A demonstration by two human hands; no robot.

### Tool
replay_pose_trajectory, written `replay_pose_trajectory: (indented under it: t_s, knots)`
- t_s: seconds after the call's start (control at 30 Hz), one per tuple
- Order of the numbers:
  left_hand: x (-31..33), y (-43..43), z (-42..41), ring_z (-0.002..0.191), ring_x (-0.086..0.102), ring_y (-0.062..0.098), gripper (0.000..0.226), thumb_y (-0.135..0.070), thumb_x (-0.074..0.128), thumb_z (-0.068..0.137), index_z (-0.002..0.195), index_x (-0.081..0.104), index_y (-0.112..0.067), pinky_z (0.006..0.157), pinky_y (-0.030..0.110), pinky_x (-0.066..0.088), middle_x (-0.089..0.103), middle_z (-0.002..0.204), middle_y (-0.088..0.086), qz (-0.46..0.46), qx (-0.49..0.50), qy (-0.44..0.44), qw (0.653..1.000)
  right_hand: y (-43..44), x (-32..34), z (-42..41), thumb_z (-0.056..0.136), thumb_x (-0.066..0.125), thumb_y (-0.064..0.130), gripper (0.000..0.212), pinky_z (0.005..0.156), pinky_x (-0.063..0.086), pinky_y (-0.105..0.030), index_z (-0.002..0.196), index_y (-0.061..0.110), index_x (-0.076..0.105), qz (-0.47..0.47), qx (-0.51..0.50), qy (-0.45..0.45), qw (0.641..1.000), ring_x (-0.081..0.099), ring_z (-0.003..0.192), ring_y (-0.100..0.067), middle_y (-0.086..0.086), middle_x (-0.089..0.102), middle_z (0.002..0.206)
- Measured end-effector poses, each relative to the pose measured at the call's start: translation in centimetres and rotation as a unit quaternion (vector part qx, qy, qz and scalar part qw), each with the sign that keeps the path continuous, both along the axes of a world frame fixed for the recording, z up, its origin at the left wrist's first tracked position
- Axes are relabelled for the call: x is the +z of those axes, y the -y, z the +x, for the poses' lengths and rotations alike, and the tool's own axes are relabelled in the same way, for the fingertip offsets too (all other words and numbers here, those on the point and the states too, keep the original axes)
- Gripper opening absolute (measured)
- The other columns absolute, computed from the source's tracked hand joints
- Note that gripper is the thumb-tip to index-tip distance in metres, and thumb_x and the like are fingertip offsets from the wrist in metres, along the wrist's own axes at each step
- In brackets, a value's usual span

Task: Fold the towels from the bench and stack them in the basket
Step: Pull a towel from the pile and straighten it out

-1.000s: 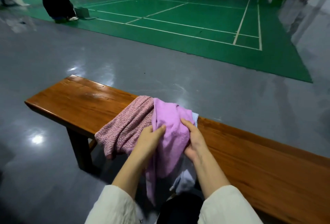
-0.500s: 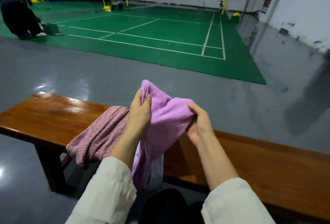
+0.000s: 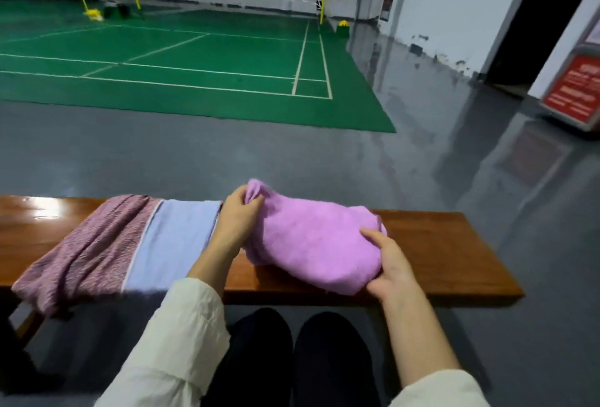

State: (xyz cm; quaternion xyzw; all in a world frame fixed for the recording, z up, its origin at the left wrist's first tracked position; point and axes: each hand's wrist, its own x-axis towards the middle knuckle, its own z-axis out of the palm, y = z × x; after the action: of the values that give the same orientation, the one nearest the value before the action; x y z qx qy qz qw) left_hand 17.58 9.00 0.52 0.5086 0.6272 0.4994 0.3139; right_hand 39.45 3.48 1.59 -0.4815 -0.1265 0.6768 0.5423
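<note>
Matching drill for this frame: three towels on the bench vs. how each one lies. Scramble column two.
1. mauve towel
2. blue towel
3. lilac towel

A. bunched, gripped by left hand and right hand
B. spread flat between the other two
C. farthest left on the bench

Pairs: 1-C, 2-B, 3-A

Three towels on the bench before me.
I see the draped towel leftmost, the flat towel touching it, the bunched towel right of both.
</note>
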Motion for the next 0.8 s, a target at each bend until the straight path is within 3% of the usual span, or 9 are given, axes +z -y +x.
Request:
replay_pose_trajectory:
  t_s: [0.07,0.13,0.3,0.37,0.43,0.5,0.63,0.7,0.8]
  knots:
    - [-2.5,1.1,1.0,0.081,0.058,0.013,0.006,-0.012,0.061,0.089,0.092,0.066,-0.013,0.065,0.021,0.045,0.068,0.086,0.003,-0.032,-0.045,-0.024,0.998,0.9,-1.9,-0.4,0.087,0.056,0.009,0.013,0.076,0.051,-0.034,0.090,0.003,0.067,-0.016,0.008,-0.021,1.000,0.064,0.081,-0.028,-0.014,0.072,0.076]
    - [-3.8,2.5,2.3,0.081,0.060,0.011,0.009,-0.009,0.066,0.085,0.093,0.067,-0.015,0.067,0.018,0.045,0.067,0.085,-0.002,-0.042,-0.072,-0.021,0.996,1.2,-3.2,-1.0,0.085,0.058,0.006,0.022,0.076,0.052,-0.033,0.104,-0.003,0.065,-0.019,-0.008,-0.033,0.999,0.064,0.085,-0.028,-0.015,0.071,0.087]
    - [-3.7,6.2,6.0,0.073,0.057,0.005,0.011,-0.016,0.063,0.088,0.078,0.066,-0.013,0.070,0.019,0.043,0.066,0.076,-0.001,0.021,-0.103,-0.063,0.992,1.9,-3.6,-2.6,0.094,0.051,0.011,0.031,0.052,0.056,-0.026,0.117,-0.010,0.055,0.006,0.008,-0.131,0.991,0.065,0.082,-0.028,-0.020,0.069,0.085]
    - [-3.3,7.8,7.3,0.072,0.059,0.000,0.017,-0.030,0.068,0.085,0.083,0.064,-0.014,0.070,0.015,0.046,0.066,0.077,-0.004,0.025,-0.119,-0.042,0.992,2.3,-3.0,-3.0,0.093,0.050,0.009,0.026,0.055,0.056,-0.026,0.111,-0.008,0.059,0.054,0.032,-0.118,0.991,0.067,0.071,-0.022,-0.017,0.068,0.084]
    - [-3.6,8.9,8.0,0.072,0.061,0.008,0.030,-0.036,0.073,0.079,0.089,0.062,-0.010,0.066,0.017,0.048,0.066,0.079,-0.001,0.019,-0.108,-0.040,0.993,2.7,-2.9,-3.3,0.091,0.052,0.008,0.029,0.066,0.057,-0.029,0.116,-0.007,0.058,0.106,0.049,-0.115,0.986,0.067,0.076,-0.023,-0.020,0.066,0.094]
    - [-4.2,9.5,7.9,0.075,0.059,0.014,0.017,-0.022,0.072,0.081,0.088,0.063,-0.011,0.065,0.015,0.043,0.062,0.079,-0.002,0.047,-0.067,-0.065,0.995,3.4,-3.2,-3.4,0.091,0.054,0.003,0.022,0.067,0.057,-0.030,0.111,0.002,0.061,0.140,0.069,-0.070,0.985,0.068,0.080,-0.020,-0.015,0.069,0.096]
    - [-5.6,10.4,7.6,0.089,0.051,0.016,0.014,-0.017,0.068,0.078,0.090,0.071,-0.011,0.080,0.022,0.037,0.053,0.094,-0.003,0.112,-0.007,-0.174,0.978,4.2,-4.8,-4.0,0.080,0.072,0.004,0.015,0.071,0.056,-0.042,0.078,0.015,0.061,0.140,0.029,0.160,0.977,0.065,0.073,-0.022,-0.007,0.069,0.074]
    - [-5.9,11.0,7.5,0.078,0.057,0.010,0.008,-0.008,0.069,0.081,0.087,0.069,-0.013,0.075,0.023,0.044,0.062,0.085,-0.003,0.081,-0.035,-0.113,0.990,4.3,-5.5,-4.4,0.074,0.079,0.010,0.028,0.066,0.053,-0.042,0.067,0.018,0.053,0.149,0.005,0.258,0.955,0.059,0.065,-0.020,-0.006,0.063,0.066]
    - [-6.1,11.0,6.0,0.067,0.057,0.003,0.007,-0.012,0.070,0.083,0.078,0.068,-0.016,0.067,0.023,0.046,0.068,0.071,-0.007,0.006,-0.077,0.014,0.997,4.3,-5.6,-4.9,0.067,0.085,0.018,0.038,0.058,0.048,-0.032,0.069,0.023,0.047,0.158,-0.022,0.320,0.934,0.054,0.055,-0.014,0.004,0.054,0.059]
